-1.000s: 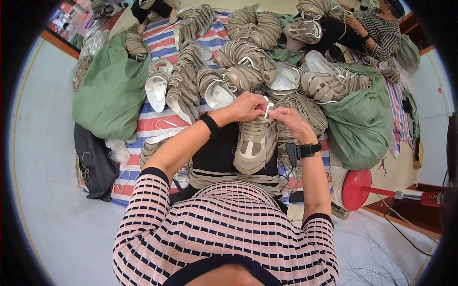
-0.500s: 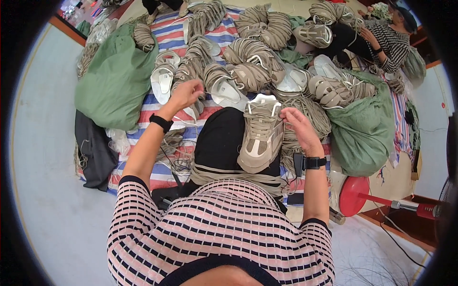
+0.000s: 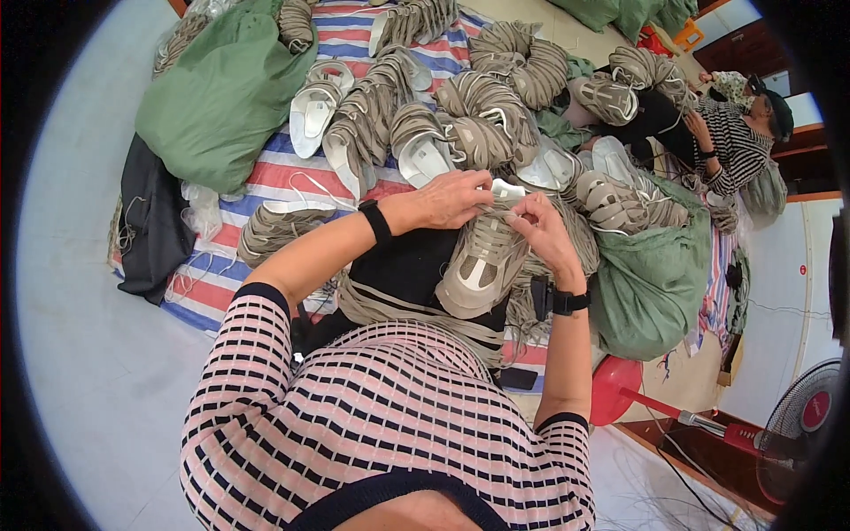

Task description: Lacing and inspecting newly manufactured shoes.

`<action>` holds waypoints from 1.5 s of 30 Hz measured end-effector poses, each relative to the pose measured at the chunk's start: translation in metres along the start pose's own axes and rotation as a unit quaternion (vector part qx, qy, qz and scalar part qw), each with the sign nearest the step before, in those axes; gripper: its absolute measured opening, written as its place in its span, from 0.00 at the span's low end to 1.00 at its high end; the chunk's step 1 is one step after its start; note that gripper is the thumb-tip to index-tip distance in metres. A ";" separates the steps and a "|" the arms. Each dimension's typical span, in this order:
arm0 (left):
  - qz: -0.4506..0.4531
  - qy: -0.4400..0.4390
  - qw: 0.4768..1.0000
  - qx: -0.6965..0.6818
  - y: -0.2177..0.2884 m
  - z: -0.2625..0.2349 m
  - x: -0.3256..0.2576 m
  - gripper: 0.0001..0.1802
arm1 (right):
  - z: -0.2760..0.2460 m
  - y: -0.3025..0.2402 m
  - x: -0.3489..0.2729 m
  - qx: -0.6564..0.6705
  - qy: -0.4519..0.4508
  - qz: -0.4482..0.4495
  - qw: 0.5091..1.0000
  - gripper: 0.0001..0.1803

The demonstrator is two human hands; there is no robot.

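On the person's lap, just in front of the striped mat, a beige shoe lies with its sole down and its long axis running away from the body, the tongue end farthest out; the left hand and right hand meet over that far end, each pinching the laces at the tongue (the fingers are closed on them); heaps of like shoes crowd the mat beyond, beside a green sack.
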State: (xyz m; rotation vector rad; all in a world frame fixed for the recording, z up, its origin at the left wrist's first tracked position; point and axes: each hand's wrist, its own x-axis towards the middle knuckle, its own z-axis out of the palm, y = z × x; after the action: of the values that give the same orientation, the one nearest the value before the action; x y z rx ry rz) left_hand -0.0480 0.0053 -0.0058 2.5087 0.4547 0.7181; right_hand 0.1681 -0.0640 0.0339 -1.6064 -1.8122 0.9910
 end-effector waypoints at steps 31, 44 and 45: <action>-0.046 -0.099 0.993 0.033 0.022 -0.020 -0.035 0.06 | -0.023 0.054 0.017 0.344 0.014 0.193 0.919 0.23; -0.107 -0.216 0.970 -0.040 0.043 0.006 -0.035 0.10 | -0.036 0.110 -0.035 0.650 0.247 0.208 0.688 0.21; -0.104 -0.219 0.969 -0.042 0.044 0.008 -0.032 0.10 | -0.036 0.126 -0.040 0.650 0.251 0.209 0.686 0.21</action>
State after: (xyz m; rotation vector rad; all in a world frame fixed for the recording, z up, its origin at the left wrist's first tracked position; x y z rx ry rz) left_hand -0.0616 -0.0478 -0.0014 2.3971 0.5028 0.0918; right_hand 0.2791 -0.0933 -0.0413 -1.0652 -0.0737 1.3408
